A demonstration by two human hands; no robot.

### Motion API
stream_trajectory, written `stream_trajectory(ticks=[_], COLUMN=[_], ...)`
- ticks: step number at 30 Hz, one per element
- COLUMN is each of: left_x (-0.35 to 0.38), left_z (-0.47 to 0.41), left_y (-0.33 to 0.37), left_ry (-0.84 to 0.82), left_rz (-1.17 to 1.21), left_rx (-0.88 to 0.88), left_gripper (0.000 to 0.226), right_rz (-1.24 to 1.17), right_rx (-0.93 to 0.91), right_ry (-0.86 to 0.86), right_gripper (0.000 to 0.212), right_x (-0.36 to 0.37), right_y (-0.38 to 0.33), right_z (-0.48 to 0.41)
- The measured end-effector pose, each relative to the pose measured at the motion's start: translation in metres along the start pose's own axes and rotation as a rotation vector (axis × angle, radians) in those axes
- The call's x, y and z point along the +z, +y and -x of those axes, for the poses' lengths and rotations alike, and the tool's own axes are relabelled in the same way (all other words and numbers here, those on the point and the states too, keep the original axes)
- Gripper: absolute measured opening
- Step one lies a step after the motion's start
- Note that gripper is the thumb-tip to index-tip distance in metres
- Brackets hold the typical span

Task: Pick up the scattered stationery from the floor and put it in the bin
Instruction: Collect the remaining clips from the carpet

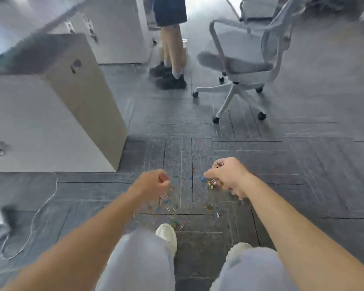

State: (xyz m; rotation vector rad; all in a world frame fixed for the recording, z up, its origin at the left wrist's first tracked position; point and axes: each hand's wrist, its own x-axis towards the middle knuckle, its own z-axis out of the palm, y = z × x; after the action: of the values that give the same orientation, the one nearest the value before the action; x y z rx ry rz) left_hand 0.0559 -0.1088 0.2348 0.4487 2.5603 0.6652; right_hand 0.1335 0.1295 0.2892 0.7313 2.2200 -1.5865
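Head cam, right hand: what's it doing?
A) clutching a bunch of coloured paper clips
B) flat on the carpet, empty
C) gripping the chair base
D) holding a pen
A: the right hand is curled round a bunch of coloured paper clips, which poke out at the top of the fist and below its fingers.

Coloured paper clips [167,203] strewn on the grey carpet floor [271,164], two grips above them.
The right grip [229,175] holds a bunch of paper clips; the left grip [153,182] is curled, contents hidden. White shoes [166,233] stand just behind the scatter, an office chair [240,66] well beyond.
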Motion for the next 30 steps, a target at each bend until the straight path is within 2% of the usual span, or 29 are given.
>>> stream_trajectory(ticks=[3,6,9,13,15,19,22,26,30], left_x=[0.000,0.021,0.058,0.115,0.141,0.193,0.235,0.282,0.298], left_z=[-0.001,-0.026,-0.063,-0.113,-0.141,-0.175,-0.189,-0.202,-0.219], left_y=[-0.024,-0.063,-0.117,-0.198,-0.239,-0.309,-0.348,-0.353,-0.341], left_ry=[-0.006,-0.068,-0.064,-0.103,-0.091,-0.006,0.081,0.275,0.366], left_rz=[-0.002,-0.016,-0.042,-0.138,-0.133,-0.048,0.037,0.024,-0.068], left_rx=[-0.050,-0.107,-0.169,-0.242,-0.332,-0.631,-0.844,-0.819,-0.643], left_gripper=[0.020,0.030,0.041,0.070,0.081,0.107,0.113,0.105,0.096], right_rz=[0.005,0.067,0.124,0.242,0.325,0.459,0.546,0.692,0.764], right_rx=[0.008,0.024,0.022,0.066,0.073,0.079,0.118,0.206,0.255], right_ry=[-0.020,-0.022,-0.018,0.028,0.023,0.008,-0.052,-0.098,-0.161], right_gripper=[0.034,0.047,0.050,0.047,0.049,0.046,0.046,0.044,0.043], right_x=[0.016,0.037,0.067,0.111,0.135,0.178,0.201,0.214,0.212], right_y=[0.011,0.037,0.070,0.117,0.132,0.151,0.165,0.180,0.181], right_z=[-0.010,-0.042,-0.087,-0.156,-0.192,-0.250,-0.278,-0.294,-0.296])
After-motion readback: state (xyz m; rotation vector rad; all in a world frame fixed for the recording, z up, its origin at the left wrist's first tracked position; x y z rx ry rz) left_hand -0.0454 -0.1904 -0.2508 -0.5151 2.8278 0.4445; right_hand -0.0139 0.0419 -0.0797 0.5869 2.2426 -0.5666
